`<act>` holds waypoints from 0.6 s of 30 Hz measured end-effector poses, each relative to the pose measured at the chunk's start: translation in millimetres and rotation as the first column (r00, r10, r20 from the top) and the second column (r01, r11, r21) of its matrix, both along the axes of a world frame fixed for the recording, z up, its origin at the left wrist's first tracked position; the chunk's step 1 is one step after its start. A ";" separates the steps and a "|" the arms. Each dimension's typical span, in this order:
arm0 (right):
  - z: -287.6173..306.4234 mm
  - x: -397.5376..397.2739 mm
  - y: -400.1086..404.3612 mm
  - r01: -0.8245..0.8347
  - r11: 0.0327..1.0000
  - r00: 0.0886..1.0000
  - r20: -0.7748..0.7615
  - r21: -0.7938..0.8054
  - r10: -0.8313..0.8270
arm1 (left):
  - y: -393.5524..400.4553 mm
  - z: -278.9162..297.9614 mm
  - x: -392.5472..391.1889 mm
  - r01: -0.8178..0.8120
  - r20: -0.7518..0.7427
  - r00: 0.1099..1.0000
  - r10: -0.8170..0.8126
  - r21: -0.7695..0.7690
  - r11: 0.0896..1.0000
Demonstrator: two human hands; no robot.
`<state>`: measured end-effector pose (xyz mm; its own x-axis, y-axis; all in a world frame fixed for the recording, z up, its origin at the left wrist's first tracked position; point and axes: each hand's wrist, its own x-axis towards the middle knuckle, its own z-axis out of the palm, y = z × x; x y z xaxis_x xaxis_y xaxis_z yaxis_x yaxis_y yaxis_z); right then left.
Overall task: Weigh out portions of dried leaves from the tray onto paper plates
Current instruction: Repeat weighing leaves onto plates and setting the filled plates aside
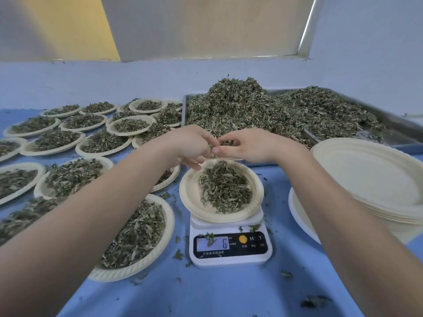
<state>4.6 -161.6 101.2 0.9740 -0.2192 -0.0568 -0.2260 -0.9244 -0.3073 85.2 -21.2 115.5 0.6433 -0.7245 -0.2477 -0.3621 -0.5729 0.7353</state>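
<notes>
Many filled plates (57, 140) crowd the desk; both hands, left hand (187, 145) and right hand (249, 145), pinch dried leaves (225, 143) over the plate (194, 197) on the scale (231, 248); the tray (389, 124) remains heaped

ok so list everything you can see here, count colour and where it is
scale: one, white with black panel, centre front, a leaf lying on its display
plate on scale: one, cream, holding a heap of leaves
filled plates: over a dozen, cream, spread across the left, some overlapping
empty plates: one stack, cream, right
tray: one, grey metal, back right, piled with leaves
dried leaves: green-brown, big heap in tray, crumbs on the cloth
table cover: blue
left hand: above the scale plate, meeting the other
right hand: pinching a few leaves
</notes>
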 end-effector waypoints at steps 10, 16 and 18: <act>-18.9 -24.5 -3.7 0.081 0.997 0.997 -0.002 -0.009 -0.081 | 26.1 -8.5 1.8 0.011 0.118 0.993 -0.002 -0.071 0.997; -23.0 7.8 -14.5 0.156 0.986 0.986 -0.053 -0.064 -0.159 | 30.9 -31.0 -2.9 -0.190 0.069 0.974 0.214 -0.257 0.948; -22.6 37.9 -19.1 0.174 0.983 0.984 -0.026 -0.063 -0.176 | 31.0 -37.2 -1.5 -0.259 0.062 0.955 0.291 -0.310 0.915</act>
<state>42.5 -180.7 78.7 0.9184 -0.3897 -0.0679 -0.3941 -0.8864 -0.2430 83.7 9.8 78.4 0.8380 -0.5448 0.0297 -0.3058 -0.4239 0.8525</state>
